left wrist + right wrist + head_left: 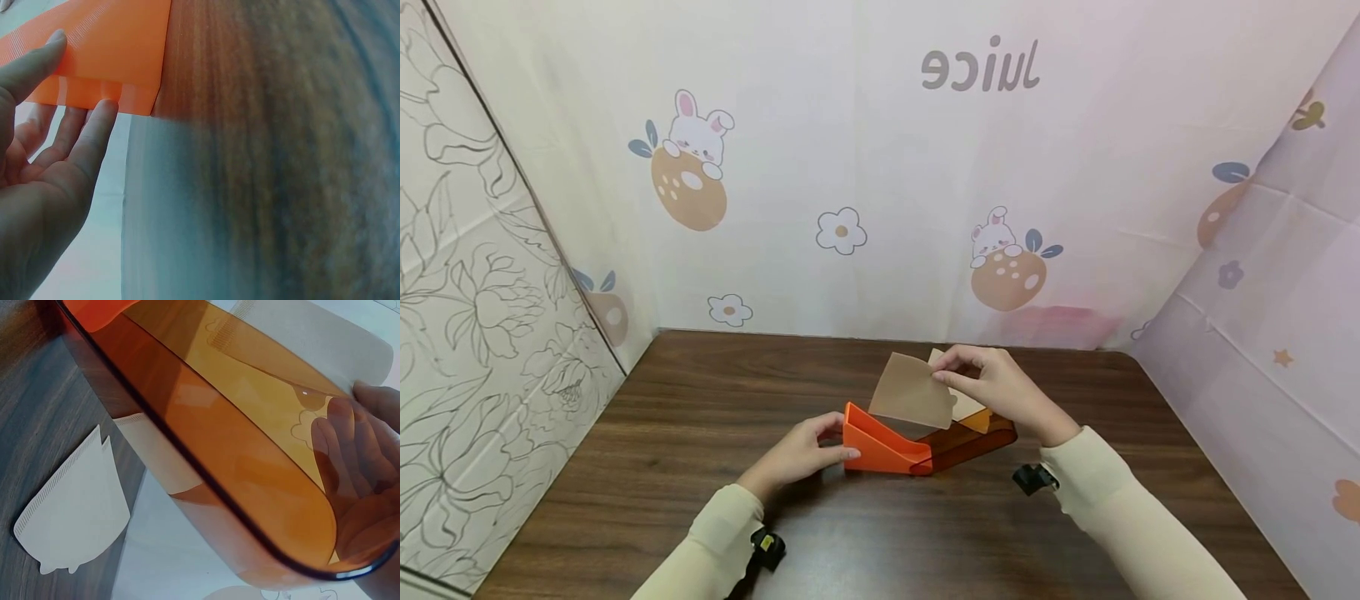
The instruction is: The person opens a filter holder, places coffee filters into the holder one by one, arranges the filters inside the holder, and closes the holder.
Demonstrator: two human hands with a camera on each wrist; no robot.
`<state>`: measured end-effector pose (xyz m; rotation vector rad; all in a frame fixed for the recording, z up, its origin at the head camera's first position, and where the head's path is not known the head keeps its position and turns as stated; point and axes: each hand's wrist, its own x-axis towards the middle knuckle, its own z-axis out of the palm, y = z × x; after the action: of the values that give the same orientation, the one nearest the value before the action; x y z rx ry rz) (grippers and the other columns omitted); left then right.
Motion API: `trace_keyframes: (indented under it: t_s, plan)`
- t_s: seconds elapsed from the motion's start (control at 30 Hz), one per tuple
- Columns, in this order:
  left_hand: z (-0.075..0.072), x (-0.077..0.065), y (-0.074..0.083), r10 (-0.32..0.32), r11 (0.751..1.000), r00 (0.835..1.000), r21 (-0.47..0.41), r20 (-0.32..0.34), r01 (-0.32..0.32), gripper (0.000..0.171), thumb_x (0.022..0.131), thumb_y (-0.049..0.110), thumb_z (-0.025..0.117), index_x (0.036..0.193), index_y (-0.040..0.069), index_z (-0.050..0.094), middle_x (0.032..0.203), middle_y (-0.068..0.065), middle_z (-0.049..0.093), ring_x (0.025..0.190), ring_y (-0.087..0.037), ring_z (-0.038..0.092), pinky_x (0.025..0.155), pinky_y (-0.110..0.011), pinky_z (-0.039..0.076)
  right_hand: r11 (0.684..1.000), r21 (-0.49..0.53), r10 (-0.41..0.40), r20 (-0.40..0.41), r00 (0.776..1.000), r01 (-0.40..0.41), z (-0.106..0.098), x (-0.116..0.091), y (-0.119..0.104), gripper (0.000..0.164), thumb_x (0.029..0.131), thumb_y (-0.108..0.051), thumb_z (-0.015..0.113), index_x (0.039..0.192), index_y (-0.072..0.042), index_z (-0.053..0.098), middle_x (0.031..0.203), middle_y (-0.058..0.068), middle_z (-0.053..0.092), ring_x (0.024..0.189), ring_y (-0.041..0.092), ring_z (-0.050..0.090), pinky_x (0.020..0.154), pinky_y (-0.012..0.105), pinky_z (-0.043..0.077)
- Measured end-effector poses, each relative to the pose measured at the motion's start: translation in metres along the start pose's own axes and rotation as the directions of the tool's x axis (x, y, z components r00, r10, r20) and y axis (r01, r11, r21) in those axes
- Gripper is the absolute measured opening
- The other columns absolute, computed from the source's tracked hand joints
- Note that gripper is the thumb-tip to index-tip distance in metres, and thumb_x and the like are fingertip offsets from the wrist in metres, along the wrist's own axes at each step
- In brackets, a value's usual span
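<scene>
An orange coffee filter holder (887, 448) stands on the table, its see-through amber lid (973, 443) swung out to the right. My left hand (801, 454) holds the holder's left end. In the left wrist view the thumb lies on one orange face (112, 44), with fingertips against the adjoining one. Above the holder, my right hand (988, 379) pinches a brownish coffee filter paper (913, 393) by its upper right edge. In the right wrist view that paper (319, 340) shows past the amber lid (250, 481), which partly covers the hand.
Pale filter paper (964, 407) shows behind the lid, beneath my right hand. A pale filter paper (72, 512) also lies on the wood in the right wrist view. The dark wooden table (700, 400) meets printed cloth walls (865, 150) at the back and sides.
</scene>
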<state>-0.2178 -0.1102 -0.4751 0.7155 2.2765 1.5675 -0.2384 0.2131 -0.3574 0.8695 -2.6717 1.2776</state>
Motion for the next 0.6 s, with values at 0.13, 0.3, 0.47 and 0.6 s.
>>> trace_keyframes:
  t_s: [0.13,0.3,0.47,0.6]
  plan:
    - [0.0,0.0,0.001,-0.003,1.0,1.0,-0.001,0.0,0.003,0.039,0.091,0.028,0.076,0.126,0.016,0.063,0.116,0.005,0.068,0.112,-0.017,0.061,0.101,-0.046,0.046,1.0,0.007,-0.012,0.0,1.0,0.012,0.001,0.0,-0.001,0.007,0.092,-0.021,0.075,0.099,-0.022,0.073,0.089,-0.006,0.07,0.078,0.015,0.064,0.067,0.028,0.054]
    - [0.0,0.0,0.0,0.002,1.0,1.0,0.0,0.003,-0.002,0.039,0.092,0.029,0.076,0.126,0.016,0.063,0.116,0.005,0.067,0.112,-0.017,0.061,0.102,-0.047,0.046,1.0,0.004,-0.024,0.012,1.0,0.024,0.005,0.001,-0.002,0.006,0.091,-0.022,0.076,0.096,-0.023,0.073,0.086,-0.008,0.07,0.076,0.014,0.064,0.067,0.029,0.054]
    - [0.0,0.0,0.0,-0.001,1.0,1.0,-0.001,0.003,0.001,0.038,0.092,0.029,0.075,0.126,0.016,0.063,0.117,0.005,0.067,0.114,-0.018,0.06,0.102,-0.047,0.046,0.997,-0.037,-0.06,0.045,0.997,0.062,0.012,0.002,0.0,0.008,0.091,-0.02,0.076,0.098,-0.024,0.074,0.087,-0.012,0.07,0.077,0.01,0.064,0.07,0.028,0.055]
    - [0.0,-0.001,0.001,-0.006,1.0,1.0,-0.002,0.001,0.006,0.038,0.092,0.03,0.076,0.125,0.017,0.063,0.116,0.005,0.067,0.113,-0.018,0.06,0.101,-0.046,0.046,0.992,-0.08,-0.094,0.087,0.992,0.101,0.017,0.002,-0.001,0.012,0.09,-0.017,0.077,0.099,-0.024,0.075,0.087,-0.014,0.07,0.077,0.008,0.064,0.07,0.028,0.055]
